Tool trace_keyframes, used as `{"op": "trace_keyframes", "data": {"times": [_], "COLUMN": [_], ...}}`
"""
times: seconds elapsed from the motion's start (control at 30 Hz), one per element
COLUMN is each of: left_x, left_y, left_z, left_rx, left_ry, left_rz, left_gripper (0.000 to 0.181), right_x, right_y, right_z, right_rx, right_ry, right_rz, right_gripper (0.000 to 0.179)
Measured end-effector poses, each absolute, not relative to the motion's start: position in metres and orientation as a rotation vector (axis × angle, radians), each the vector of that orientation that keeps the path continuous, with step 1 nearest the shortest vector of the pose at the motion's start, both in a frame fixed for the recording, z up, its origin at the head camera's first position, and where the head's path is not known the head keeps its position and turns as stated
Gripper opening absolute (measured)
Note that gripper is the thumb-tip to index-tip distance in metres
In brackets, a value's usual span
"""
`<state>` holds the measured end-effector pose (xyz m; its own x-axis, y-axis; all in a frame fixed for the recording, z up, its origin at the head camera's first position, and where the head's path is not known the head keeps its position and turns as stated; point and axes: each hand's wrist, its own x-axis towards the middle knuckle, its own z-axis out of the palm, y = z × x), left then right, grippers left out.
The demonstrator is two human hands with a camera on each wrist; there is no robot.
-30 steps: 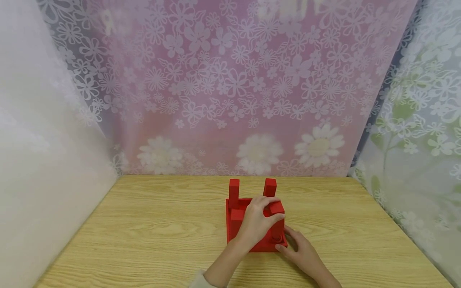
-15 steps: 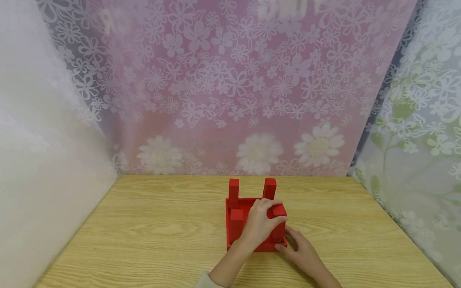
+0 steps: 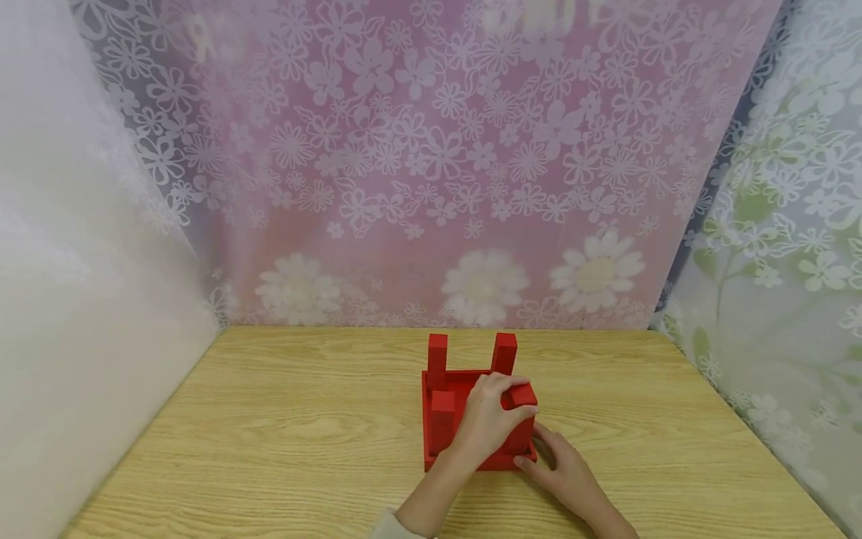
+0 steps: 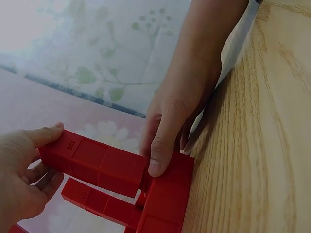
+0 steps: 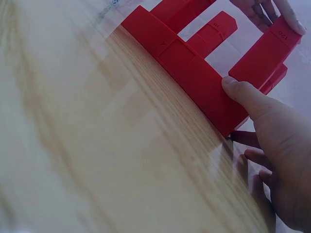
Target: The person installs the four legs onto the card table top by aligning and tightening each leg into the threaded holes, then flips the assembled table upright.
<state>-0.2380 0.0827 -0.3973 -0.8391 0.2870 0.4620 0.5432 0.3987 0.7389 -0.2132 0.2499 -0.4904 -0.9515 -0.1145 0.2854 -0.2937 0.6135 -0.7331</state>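
A red square base [image 3: 501, 462] with a raised rim lies on the table, with several red block legs standing up from its corners. In the head view, my left hand [image 3: 486, 413] grips the top of the near right leg [image 3: 520, 430], thumb on the near side. The left wrist view shows that leg [image 4: 97, 160], marked 126, with a narrow gap or dark joint where it meets the base. My right hand [image 3: 562, 471] holds the base's near right corner. Its thumb presses on the rim in the right wrist view, the other fingers around the outer side, partly hidden.
Standing on the base are the far left leg [image 3: 438, 359], the far right leg [image 3: 504, 353] and the near left leg [image 3: 441, 421]. The wood-grain table [image 3: 303, 434] runs back to a pink flowered curtain [image 3: 431, 165], with pale sheets at both sides.
My left hand has shifted slightly right and toward me with the near right leg. The leg has turned and sits lower; the round part once visible at its foot is covered. My right hand stays put.
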Motion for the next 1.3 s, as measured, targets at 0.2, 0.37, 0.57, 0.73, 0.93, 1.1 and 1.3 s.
{"op": "trace_keyframes", "data": {"times": [0.2,0.37,0.57,0.73,0.93,1.1,1.3], "left_x": [-0.237,-0.235,-0.233,-0.231,-0.230,-0.229,-0.230], "left_y": [0.086,0.090,0.093,0.092,0.091,0.089,0.088], "left_z": [-0.397,-0.399,-0.402,-0.405,-0.406,-0.407,-0.409], "left_rx": [-0.698,-0.625,-0.574,-0.526,-0.446,-0.492,-0.607], "left_ry": [-2.399,-2.360,-2.319,-2.271,-2.252,-2.273,-2.318], "left_rz": [-1.470,-1.550,-1.586,-1.713,-1.852,-1.850,-1.777], "left_gripper": [0.035,0.033,0.032,0.039,0.043,0.039,0.029], "right_x": [-0.214,-0.215,-0.216,-0.215,-0.215,-0.214,-0.212], "right_y": [0.251,0.251,0.251,0.250,0.249,0.249,0.249], "right_z": [-0.491,-0.492,-0.491,-0.491,-0.489,-0.489,-0.489], "right_rx": [0.360,0.378,0.388,0.366,0.329,0.297,0.299], "right_ry": [-2.616,-2.612,-2.605,-2.618,-2.638,-2.658,-2.648], "right_rz": [1.259,1.274,1.284,1.281,1.290,1.288,1.287], "right_gripper": [0.059,0.059,0.059,0.060,0.060,0.064,0.062]}}
